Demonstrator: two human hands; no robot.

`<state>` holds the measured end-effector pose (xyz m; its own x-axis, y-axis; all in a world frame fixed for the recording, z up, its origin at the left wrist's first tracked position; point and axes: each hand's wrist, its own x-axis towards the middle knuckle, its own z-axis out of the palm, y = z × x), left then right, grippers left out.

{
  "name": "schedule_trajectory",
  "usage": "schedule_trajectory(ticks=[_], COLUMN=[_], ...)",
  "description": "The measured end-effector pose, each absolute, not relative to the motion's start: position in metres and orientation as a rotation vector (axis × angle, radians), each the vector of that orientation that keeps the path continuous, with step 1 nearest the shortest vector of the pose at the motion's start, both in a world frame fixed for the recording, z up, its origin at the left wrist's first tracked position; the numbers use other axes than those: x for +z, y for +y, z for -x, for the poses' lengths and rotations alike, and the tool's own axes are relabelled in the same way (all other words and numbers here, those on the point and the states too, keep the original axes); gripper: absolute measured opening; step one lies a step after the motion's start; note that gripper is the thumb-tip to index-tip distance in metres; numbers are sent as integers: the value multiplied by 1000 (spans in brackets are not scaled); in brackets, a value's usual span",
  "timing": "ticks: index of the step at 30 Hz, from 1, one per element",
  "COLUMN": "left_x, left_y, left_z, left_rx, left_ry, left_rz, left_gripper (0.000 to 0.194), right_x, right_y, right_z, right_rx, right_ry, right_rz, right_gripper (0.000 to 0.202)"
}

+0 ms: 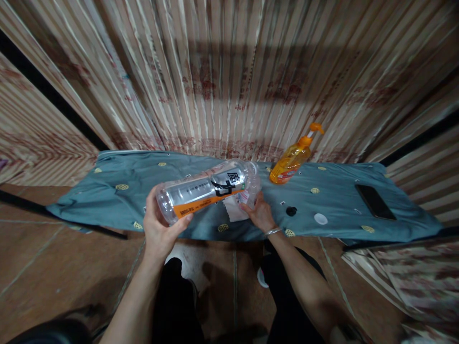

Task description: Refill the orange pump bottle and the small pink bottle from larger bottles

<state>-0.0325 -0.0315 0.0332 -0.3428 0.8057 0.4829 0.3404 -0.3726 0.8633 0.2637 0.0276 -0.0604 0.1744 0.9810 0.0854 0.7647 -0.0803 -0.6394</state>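
My left hand (158, 231) is wrapped around the base of a large clear plastic bottle (201, 189) with a silver, orange and black label. The bottle lies tilted nearly sideways in the air, its neck pointing right. At that neck is a smaller clear plastic bottle (254, 180), gripped by my right hand (262, 214). The two mouths seem close together, but I cannot tell whether they touch. Part of a red-and-blue label shows by my right fingers. Below the bottles, a white piece of paper or cloth (234, 211) lies on the blue-green cloth.
A blue-green cloth with yellow prints covers the narrow table (107, 200). An orange pump bottle (289, 162) stands at the back right. Nearer are a small black object (291, 210), a white round lid (320, 219) and a dark phone (375, 201). A striped curtain (222, 86) hangs behind.
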Motion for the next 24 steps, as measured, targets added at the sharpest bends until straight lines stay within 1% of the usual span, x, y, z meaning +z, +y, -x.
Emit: schedule_trajectory(ticks=[4, 11, 24], left_x=[35, 33, 33], left_y=[-32, -31, -31], left_z=[33, 33, 33], left_rx=[1749, 1753, 1746], left_ry=[1494, 1481, 1487], left_rz=[-1535, -1517, -1514], left_gripper=[101, 99, 101], right_x=[-59, -58, -57], right_y=[27, 27, 29], right_z=[-264, -263, -265], right_rx=[494, 477, 486], right_ry=[-1646, -1658, -1659], right_rz=[1900, 1893, 1884], right_gripper=[42, 47, 44])
